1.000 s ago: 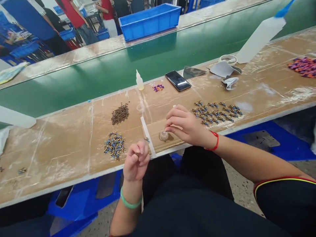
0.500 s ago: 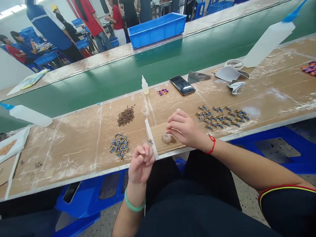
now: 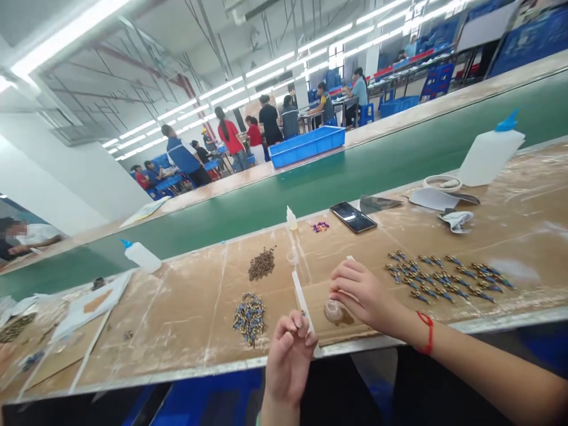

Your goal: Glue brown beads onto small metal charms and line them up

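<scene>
The head view has tipped upward, showing more of the room's ceiling lights (image 3: 270,59), while both hands keep nearly the same pose; the handwork therefore seems to be at much the same point. From the left along the bench (image 3: 186,307), a heap of blue-and-gold pieces (image 3: 249,318) lies just beside the left hand (image 3: 289,358), with a pile of small brown pieces (image 3: 261,264) farther back. That hand's fingers are curled toward the thumb; I cannot tell whether they grip anything. Right of it come a white strip (image 3: 302,294) and a small clear dish (image 3: 332,310), directly below the right hand (image 3: 362,294). Those fingertips are bunched, their grip unclear. Spread-out blue-and-gold pieces (image 3: 441,277) lie beyond, apart from it.
</scene>
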{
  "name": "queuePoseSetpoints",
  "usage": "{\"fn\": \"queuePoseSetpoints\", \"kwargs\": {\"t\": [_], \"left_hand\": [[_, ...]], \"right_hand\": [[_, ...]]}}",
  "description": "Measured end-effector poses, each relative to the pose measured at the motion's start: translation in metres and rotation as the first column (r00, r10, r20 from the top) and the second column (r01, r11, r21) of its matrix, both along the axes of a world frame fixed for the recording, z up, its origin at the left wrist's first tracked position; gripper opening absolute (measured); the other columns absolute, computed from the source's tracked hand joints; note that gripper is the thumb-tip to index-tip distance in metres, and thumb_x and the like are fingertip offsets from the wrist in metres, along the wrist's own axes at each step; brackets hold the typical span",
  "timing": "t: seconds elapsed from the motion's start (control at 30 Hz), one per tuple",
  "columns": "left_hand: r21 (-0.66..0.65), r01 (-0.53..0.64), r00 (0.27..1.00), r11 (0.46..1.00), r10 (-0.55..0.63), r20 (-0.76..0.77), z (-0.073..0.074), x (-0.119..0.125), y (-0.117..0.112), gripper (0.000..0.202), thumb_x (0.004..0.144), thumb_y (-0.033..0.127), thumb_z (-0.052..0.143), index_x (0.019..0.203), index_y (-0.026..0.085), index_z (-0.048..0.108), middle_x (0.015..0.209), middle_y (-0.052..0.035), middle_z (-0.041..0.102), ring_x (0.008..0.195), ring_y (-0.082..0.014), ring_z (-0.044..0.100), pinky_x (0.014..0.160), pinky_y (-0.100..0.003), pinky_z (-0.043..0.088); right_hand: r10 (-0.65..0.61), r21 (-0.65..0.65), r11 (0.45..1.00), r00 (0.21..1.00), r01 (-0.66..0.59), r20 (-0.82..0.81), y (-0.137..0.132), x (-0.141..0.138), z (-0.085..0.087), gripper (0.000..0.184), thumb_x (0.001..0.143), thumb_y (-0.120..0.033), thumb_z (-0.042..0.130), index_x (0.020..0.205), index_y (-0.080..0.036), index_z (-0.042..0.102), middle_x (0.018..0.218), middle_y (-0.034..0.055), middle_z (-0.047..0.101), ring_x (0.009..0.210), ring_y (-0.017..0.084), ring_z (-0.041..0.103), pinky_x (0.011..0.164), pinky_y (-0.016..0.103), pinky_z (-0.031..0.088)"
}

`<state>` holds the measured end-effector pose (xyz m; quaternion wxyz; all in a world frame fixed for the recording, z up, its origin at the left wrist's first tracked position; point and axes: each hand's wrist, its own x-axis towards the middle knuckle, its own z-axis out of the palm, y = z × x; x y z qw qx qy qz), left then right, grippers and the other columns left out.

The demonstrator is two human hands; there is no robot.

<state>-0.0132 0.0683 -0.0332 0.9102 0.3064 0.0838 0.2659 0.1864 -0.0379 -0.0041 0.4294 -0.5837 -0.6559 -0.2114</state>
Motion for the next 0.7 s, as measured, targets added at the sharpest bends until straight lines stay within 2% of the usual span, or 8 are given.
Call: {"fn": "queuePoseSetpoints", "kwargs": {"t": [0.43,0.57,0.7], "left_hand": [[0.031,-0.015,0.999,0.999,0.016,-0.033,0.007,-0.002,-0.011,0.027,0.063,0.036,0.094,0.072,0.022,0.072,0.088,-0.002,0.045,0.08,-0.0137,0.042,0.071,-0.026,0.042],[0.071,-0.03,0.998,0.997,0.033,-0.049,0.013,0.002,-0.009,0.028,0.063,0.038,0.093,0.072,0.022,0.072,0.086,-0.0016,0.046,0.08,-0.014,0.043,0.071,-0.027,0.041],[0.174,-0.069,0.994,0.982,0.083,-0.076,0.025,0.008,-0.011,0.032,0.061,0.04,0.095,0.07,0.023,0.07,0.082,0.0,0.046,0.077,-0.013,0.042,0.07,-0.027,0.041]], "right_hand": [[-0.001,0.001,1.0,0.994,0.001,-0.112,-0.009,-0.005,0.001,0.027,0.103,-0.024,0.053,0.078,-0.02,0.062,0.079,0.0055,0.063,0.078,0.02,0.055,0.073,0.036,0.047],[0.008,0.036,0.999,0.981,-0.001,-0.196,-0.01,-0.007,0.009,0.029,0.102,-0.028,0.056,0.075,-0.021,0.063,0.076,0.0049,0.063,0.076,0.02,0.055,0.07,0.036,0.046],[-0.016,0.04,0.999,0.928,0.033,-0.373,-0.02,-0.012,0.025,0.03,0.103,-0.035,0.056,0.077,-0.02,0.06,0.077,0.0044,0.062,0.076,0.019,0.058,0.07,0.033,0.048]]}}
